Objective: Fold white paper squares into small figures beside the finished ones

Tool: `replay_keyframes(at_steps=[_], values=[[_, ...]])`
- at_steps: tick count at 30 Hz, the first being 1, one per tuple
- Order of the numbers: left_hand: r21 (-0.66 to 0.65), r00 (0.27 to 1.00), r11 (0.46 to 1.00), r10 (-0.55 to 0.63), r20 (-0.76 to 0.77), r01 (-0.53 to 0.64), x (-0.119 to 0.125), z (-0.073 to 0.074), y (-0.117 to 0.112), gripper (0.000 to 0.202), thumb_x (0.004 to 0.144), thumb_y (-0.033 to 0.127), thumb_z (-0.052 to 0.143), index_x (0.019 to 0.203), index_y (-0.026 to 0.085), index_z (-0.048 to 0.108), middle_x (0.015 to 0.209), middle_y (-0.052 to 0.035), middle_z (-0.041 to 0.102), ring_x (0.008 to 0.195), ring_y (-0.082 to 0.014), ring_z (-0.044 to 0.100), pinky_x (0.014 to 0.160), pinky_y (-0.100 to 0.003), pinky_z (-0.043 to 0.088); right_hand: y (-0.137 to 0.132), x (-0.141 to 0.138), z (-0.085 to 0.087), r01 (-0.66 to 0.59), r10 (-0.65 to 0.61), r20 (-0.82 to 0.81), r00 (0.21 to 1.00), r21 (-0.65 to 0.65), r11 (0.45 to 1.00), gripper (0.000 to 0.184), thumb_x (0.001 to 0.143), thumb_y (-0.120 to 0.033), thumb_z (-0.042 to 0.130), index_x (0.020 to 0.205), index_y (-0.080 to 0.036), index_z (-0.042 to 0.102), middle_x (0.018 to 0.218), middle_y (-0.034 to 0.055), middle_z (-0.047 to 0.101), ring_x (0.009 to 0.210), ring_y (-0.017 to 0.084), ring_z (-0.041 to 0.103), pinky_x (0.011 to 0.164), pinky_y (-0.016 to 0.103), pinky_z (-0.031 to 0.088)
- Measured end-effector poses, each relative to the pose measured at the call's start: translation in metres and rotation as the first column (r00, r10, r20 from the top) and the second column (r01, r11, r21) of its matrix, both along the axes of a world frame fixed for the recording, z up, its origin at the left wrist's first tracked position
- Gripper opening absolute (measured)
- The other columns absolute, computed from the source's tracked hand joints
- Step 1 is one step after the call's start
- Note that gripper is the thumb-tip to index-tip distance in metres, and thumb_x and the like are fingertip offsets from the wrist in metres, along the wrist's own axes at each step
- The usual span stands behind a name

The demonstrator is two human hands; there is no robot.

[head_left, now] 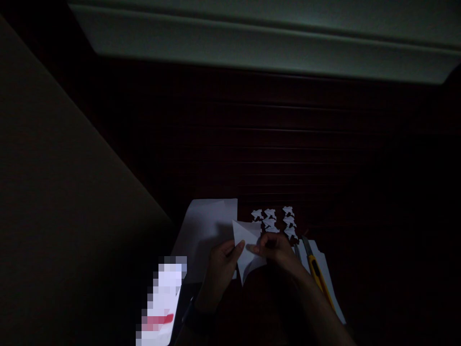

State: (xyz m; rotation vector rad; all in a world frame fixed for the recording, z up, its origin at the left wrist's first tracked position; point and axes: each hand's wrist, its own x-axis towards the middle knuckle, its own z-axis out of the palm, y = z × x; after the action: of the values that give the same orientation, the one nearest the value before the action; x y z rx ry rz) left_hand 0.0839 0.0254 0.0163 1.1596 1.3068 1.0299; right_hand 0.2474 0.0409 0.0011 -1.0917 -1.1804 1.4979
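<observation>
A white folded paper piece (248, 247), roughly triangular, is held between both hands above a dark surface. My left hand (220, 266) pinches its left edge with thumb and fingers closed. At the paper's right side, my right hand (275, 250) has its fingers curled and pressed on a fold. Just beyond the hands lie several small folded white paper figures (275, 221), set in rows.
A white paper sheet (207, 226) lies under and left of the hands. A yellow utility knife (317, 274) rests on another white sheet (329, 283) at the right. A pixelated white and red item (162, 302) sits at lower left. The room is very dark.
</observation>
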Motion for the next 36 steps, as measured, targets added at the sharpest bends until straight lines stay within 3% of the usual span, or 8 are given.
replay_keyframes(at_steps=[4,7,11,17,21,24,28,36], values=[[-0.014,0.998,0.998,0.065,0.005,-0.065,-0.003,0.0,0.002,0.031,0.073,0.043,0.057,0.075,0.014,0.066,0.063,-0.0027,0.066,0.054,-0.0151,0.058,0.048,-0.021,0.044,0.0,0.008,0.009,-0.137,0.137,-0.048,0.989,-0.002,0.991,0.035,0.05,-0.016,0.078,0.077,-0.018,0.055,0.077,-0.0024,0.053,0.066,0.011,0.049,0.055,0.021,0.038],[-0.014,0.996,0.996,0.084,0.021,-0.084,-0.005,0.001,0.002,0.031,0.072,0.045,0.058,0.073,0.014,0.064,0.067,-0.003,0.066,0.058,-0.016,0.059,0.049,-0.021,0.044,0.0,0.009,0.01,-0.169,0.168,-0.066,0.984,-0.009,0.986,0.035,0.052,-0.012,0.077,0.077,-0.019,0.053,0.07,-0.0047,0.05,0.061,0.009,0.046,0.052,0.019,0.036],[-0.016,0.993,0.993,0.113,-0.011,-0.114,-0.005,0.005,0.003,0.033,0.071,0.047,0.058,0.071,0.015,0.064,0.065,-0.0025,0.066,0.058,-0.0164,0.06,0.049,-0.021,0.044,0.0,0.007,0.007,-0.099,0.097,-0.086,0.992,-0.022,0.995,0.035,0.056,-0.018,0.076,0.078,-0.02,0.05,0.07,-0.0047,0.051,0.059,0.009,0.048,0.053,0.02,0.039],[-0.011,1.0,1.0,-0.005,0.006,0.005,-0.003,0.003,0.002,0.03,0.074,0.043,0.056,0.075,0.014,0.065,0.065,-0.0029,0.065,0.059,-0.0166,0.059,0.051,-0.022,0.044,-0.001,0.0,0.007,-0.015,0.013,-0.095,0.995,-0.02,1.0,0.059,0.064,-0.029,0.072,0.114,-0.026,0.042,0.071,-0.0022,0.057,0.067,0.015,0.057,0.061,0.027,0.044],[-0.019,0.996,0.997,-0.08,0.034,0.08,-0.002,0.003,0.0,0.03,0.076,0.041,0.055,0.076,0.013,0.066,0.067,-0.0047,0.066,0.06,-0.0173,0.06,0.051,-0.023,0.045,0.001,0.001,0.0,0.013,-0.015,-0.069,0.998,-0.026,1.0,0.036,0.067,-0.037,0.068,0.096,-0.018,0.057,0.069,0.0002,0.059,0.061,0.014,0.055,0.056,0.025,0.042],[-0.022,0.991,0.998,-0.055,0.124,0.058,-0.002,0.008,0.0,0.034,0.074,0.038,0.058,0.098,0.014,0.064,0.081,-0.0074,0.069,0.068,-0.02,0.063,0.06,-0.027,0.049,0.003,0.002,-0.005,0.061,-0.064,-0.06,0.996,-0.049,0.997,0.027,0.067,-0.039,0.068,0.073,-0.014,0.061,0.064,0.0009,0.059,0.057,0.013,0.052,0.053,0.023,0.039],[-0.027,0.99,0.999,0.037,0.134,-0.034,-0.003,0.013,0.001,0.05,0.071,0.034,0.063,0.117,0.017,0.054,0.083,-0.0079,0.07,0.071,-0.0216,0.064,0.063,-0.03,0.051,0.003,0.002,-0.007,0.088,-0.103,-0.143,0.984,-0.108,0.99,0.03,0.064,-0.037,0.07,0.085,-0.015,0.063,0.061,0.0004,0.058,0.054,0.014,0.053,0.051,0.024,0.039],[0.002,0.989,0.999,0.051,0.137,-0.052,-0.003,0.011,0.001,0.038,0.072,0.034,0.061,0.106,0.017,0.063,0.102,-0.0068,0.067,0.092,-0.0249,0.061,0.076,-0.033,0.051,0.004,-0.002,-0.006,0.16,-0.179,-0.161,0.971,-0.127,0.979,0.029,0.061,-0.036,0.072,0.081,-0.016,0.062,0.049,-0.0043,0.052,0.041,0.009,0.045,0.041,0.021,0.033]])
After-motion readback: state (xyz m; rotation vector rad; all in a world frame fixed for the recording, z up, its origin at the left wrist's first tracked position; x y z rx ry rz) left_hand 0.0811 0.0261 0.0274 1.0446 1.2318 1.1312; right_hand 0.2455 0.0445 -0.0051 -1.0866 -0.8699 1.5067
